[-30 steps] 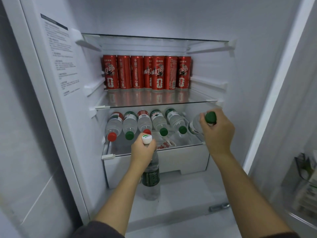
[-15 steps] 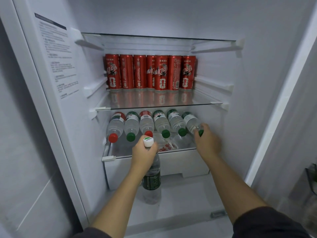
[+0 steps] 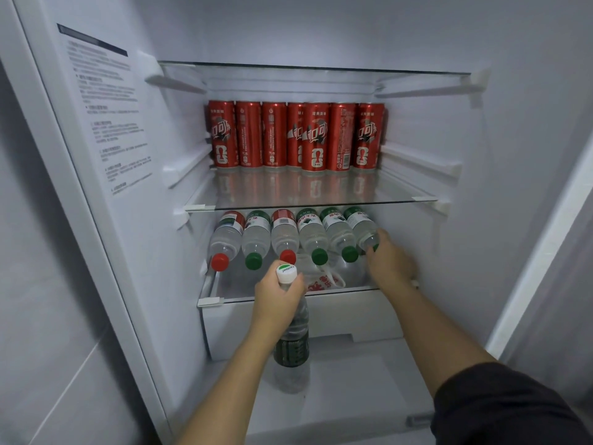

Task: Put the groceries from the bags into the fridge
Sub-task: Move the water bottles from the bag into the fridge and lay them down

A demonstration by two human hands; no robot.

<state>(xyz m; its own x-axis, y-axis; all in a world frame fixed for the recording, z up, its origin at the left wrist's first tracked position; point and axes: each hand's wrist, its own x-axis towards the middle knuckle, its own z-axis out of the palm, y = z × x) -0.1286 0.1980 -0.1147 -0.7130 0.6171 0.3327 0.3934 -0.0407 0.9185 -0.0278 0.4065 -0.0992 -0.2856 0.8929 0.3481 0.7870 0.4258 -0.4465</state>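
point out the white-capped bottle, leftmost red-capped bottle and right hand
white-capped bottle (image 3: 291, 350): head view, on its green label
leftmost red-capped bottle (image 3: 224, 240): head view, on its clear body
right hand (image 3: 390, 261): head view, back of the hand

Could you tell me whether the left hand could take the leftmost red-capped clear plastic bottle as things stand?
Probably not yet: the left hand grips a white-capped clear plastic bottle, though nothing blocks the leftmost red-capped bottle.

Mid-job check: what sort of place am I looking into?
An open fridge, probably domestic: glass shelves, red cans standing in a row, water bottles lying on the shelf below, while the left hand grips a white-capped bottle.
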